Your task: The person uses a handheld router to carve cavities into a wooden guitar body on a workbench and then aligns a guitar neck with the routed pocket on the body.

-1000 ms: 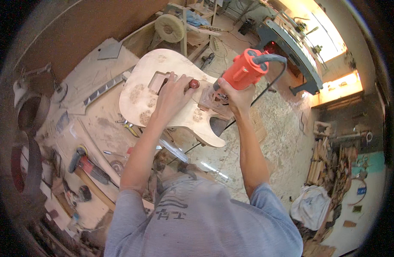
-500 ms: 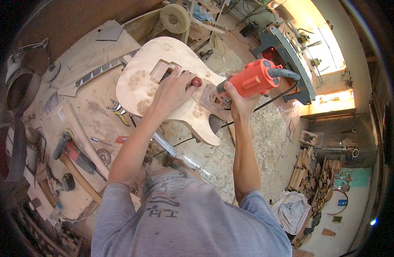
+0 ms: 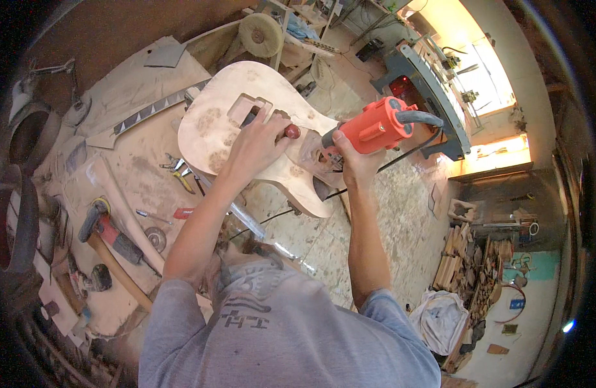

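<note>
A pale wooden electric guitar body (image 3: 198, 129) with darker burl patches lies under both my hands. A pocket (image 3: 243, 110) is cut into its upper middle. My right hand (image 3: 359, 167) is closed round the lower part of an orange-red trim router (image 3: 375, 126), which leans over the neck end of the body. The router's clear base plate (image 3: 309, 157) rests on the wood. My left hand (image 3: 262, 140) lies over the body beside the pocket, its fingers curled at a dark-red knob (image 3: 292, 131). Its thumb is mostly hidden.
A bench (image 3: 133, 171) at left carries a guitar neck (image 3: 149, 113), pliers (image 3: 180, 176), a red and grey angle grinder (image 3: 117, 236) and sanding discs. The router's black cable (image 3: 401, 156) trails below the body. A grey machine (image 3: 421, 97) stands far right; wood offcuts (image 3: 469, 265) lie lower right.
The router and my right hand have shifted slightly left and down over the guitar body. My left hand and the knob have moved slightly with them. The whole view has also shifted a little.
</note>
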